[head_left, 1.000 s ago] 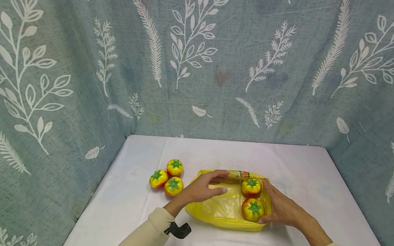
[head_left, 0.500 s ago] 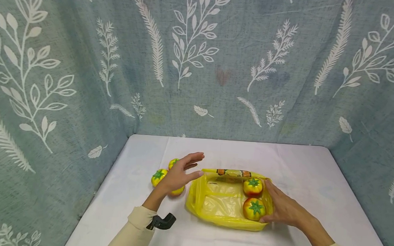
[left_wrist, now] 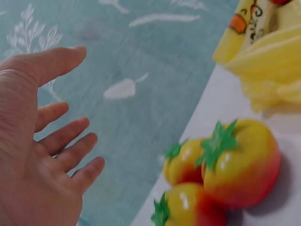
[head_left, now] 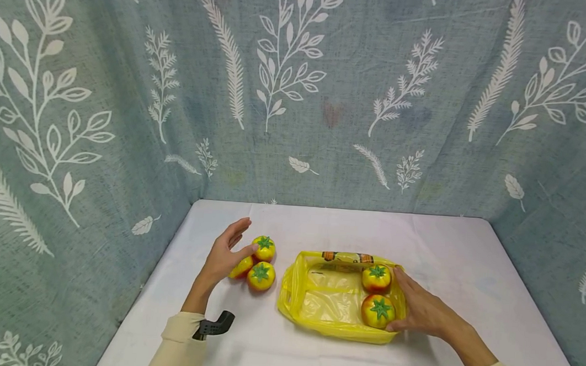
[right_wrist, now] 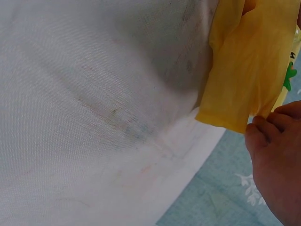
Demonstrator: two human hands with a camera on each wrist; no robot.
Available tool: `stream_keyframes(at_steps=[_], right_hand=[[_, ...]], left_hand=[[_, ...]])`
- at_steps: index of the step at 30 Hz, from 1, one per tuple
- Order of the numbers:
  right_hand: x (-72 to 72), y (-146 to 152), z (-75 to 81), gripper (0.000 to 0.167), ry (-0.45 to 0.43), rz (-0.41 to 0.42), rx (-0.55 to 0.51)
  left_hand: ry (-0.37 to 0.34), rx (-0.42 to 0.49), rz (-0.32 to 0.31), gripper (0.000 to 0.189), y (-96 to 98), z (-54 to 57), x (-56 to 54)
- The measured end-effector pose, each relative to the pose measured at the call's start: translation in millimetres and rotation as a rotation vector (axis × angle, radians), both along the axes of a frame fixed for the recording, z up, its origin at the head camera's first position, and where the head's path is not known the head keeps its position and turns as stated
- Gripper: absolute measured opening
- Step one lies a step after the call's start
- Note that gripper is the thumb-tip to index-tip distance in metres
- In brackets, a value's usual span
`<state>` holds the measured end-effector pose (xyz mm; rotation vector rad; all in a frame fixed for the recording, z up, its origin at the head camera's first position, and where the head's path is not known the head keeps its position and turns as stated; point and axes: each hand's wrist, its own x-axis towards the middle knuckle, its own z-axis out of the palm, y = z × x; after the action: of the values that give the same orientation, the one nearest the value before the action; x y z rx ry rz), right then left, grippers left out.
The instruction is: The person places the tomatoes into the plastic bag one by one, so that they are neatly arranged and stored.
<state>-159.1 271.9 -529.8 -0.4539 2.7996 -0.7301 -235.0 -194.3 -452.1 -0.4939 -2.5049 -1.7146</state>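
Observation:
A yellow plastic bag (head_left: pixel 325 327) lies spread with its mouth facing up. Two red-and-yellow tomatoes with green star tops sit inside at its right end: the far tomato (head_left: pixel 376 278) and the near tomato (head_left: pixel 378 312). My right hand (head_left: pixel 423 308) holds the bag's right rim, with the thumb at the near corner and the fingers at the far one. Over the table's left side, my left hand (head_left: pixel 221 258) has its fingers spread and holds nothing. Beside it are three similar tomatoes (head_left: pixel 261 276) in a cluster, one partly covered by the hand; they also show low in the left wrist view (left_wrist: pixel 242 165).
A white cloth (head_left: pixel 320 228) covers the table. Blue-grey curtains (head_left: pixel 302 189) with white leaf prints stand along the back and both sides. The left side of the bag is bunched, a short distance right of the tomato cluster.
My left hand has moved left from above the bag to the loose tomatoes, uncovering the bag's left part. My right hand has stayed at the bag's right rim.

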Motion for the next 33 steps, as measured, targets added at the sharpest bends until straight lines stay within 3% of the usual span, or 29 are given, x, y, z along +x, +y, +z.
stream_keyframes(at_steps=[5, 14, 21, 25, 33], right_hand=[[-0.1, 1.1, -0.2, 0.136, 0.008, 0.006, 0.001], [-0.1, 1.8, -1.5, 0.137, 0.007, 0.007, -0.005], [-0.8, 1.2, -0.7, 0.137, 0.000, 0.004, -0.004], [-1.1, 1.1, -0.1, 0.137, -0.003, 0.001, -0.005], [-1.3, 0.8, 0.7, 0.136, 0.005, 0.008, -0.016]], left_hand=[[-0.008, 0.026, 0.045, 0.066, -16.5, -6.4, 2.3], [-0.069, 0.150, 0.120, 0.074, -39.2, -40.8, 4.8], [-0.113, 0.203, 0.168, 0.078, -54.8, -95.1, -5.2], [-0.144, 0.231, 0.173, 0.081, -53.0, -102.8, -2.8], [-0.174, 0.192, 0.206, 0.083, -52.8, -109.3, 1.5]])
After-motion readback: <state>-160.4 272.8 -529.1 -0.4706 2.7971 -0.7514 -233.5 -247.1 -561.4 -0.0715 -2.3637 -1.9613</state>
